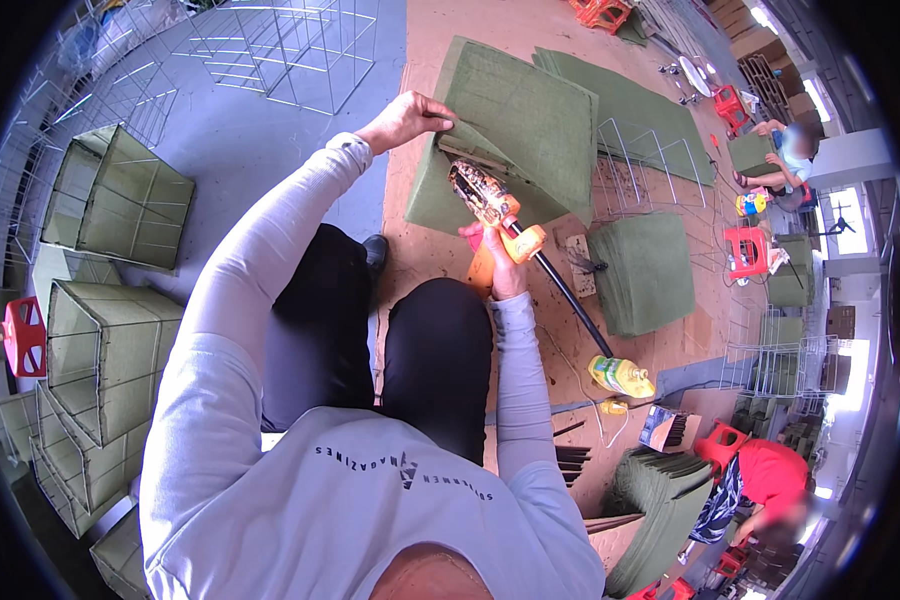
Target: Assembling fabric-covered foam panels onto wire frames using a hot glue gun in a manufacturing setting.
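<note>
Fingers of the left hand (402, 118) pinch and lift a corner of the green fabric panel (515, 130), which lies on the brown board (440, 250) ahead of the knees. Just beside that lifted corner, the right hand (497, 262) is closed around an orange glue gun (490, 205), nozzle under the flap. A green fabric stack (645, 270) sits right of the panel.

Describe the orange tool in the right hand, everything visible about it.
The orange hot-glue gun has an orange plastic body and a shiny, glue-crusted metal front that looks brownish. It is held tilted, nozzle pointing up and left toward the lifted edge of the green fabric panel on the board. The right hand wraps its handle from below. A black glue stick or cord runs out of its rear toward the lower right. The left hand pinches the fabric's edge nearby.
</note>
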A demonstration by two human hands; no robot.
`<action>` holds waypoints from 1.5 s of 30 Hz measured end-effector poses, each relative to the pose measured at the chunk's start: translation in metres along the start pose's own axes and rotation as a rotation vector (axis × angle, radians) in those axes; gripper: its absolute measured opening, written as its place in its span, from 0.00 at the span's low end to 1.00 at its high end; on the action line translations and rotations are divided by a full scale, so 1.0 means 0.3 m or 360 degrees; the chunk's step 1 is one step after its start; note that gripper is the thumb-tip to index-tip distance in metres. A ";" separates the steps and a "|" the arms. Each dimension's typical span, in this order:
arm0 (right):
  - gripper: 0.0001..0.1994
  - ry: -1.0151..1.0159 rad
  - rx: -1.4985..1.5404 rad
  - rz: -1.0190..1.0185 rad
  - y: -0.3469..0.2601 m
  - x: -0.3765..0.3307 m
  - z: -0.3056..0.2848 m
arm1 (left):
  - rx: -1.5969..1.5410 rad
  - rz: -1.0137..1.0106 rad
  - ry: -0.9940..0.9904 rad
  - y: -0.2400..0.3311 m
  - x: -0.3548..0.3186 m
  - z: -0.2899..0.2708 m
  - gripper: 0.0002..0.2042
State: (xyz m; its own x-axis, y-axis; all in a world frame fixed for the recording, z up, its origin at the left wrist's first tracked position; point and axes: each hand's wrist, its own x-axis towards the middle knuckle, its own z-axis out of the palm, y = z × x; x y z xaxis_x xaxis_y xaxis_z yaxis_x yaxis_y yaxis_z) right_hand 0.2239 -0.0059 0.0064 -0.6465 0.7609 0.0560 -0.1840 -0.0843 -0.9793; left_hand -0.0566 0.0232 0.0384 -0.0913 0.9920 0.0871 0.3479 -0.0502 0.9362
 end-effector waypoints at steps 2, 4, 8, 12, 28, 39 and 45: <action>0.13 0.0032 0.0094 0.0037 0.008 0.006 0.010 | -0.0023 -0.0018 -0.0010 -0.001 -0.003 -0.002 0.10; 0.13 0.0043 0.0130 0.0022 0.011 0.016 0.008 | -0.0040 -0.0013 0.0000 0.000 -0.003 -0.001 0.11; 0.13 0.0023 0.0131 0.0033 0.017 0.022 0.011 | -0.0056 0.0011 -0.0002 -0.001 0.002 0.004 0.11; 0.14 0.0037 0.0065 0.0029 0.013 0.023 0.017 | 0.0000 0.0009 0.0019 -0.004 -0.002 0.003 0.11; 0.12 0.0153 0.0276 0.0049 0.000 0.007 0.033 | 0.0037 0.0015 0.0078 -0.014 0.007 0.013 0.10; 0.13 0.0161 0.0021 0.0087 -0.020 0.009 0.032 | 0.0092 0.0023 0.0106 -0.007 0.005 0.021 0.10; 0.13 0.0128 -0.0083 0.0057 -0.015 0.015 0.030 | 0.0082 0.0008 0.0131 -0.020 0.004 0.017 0.10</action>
State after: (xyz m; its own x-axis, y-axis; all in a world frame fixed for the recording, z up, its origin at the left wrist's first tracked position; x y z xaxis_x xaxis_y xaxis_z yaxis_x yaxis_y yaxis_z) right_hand 0.2153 -0.0079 0.0127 -0.5903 0.8071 0.0068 -0.1216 -0.0806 -0.9893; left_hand -0.0541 0.0252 0.0311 -0.1648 0.9788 0.1214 0.3959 -0.0470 0.9171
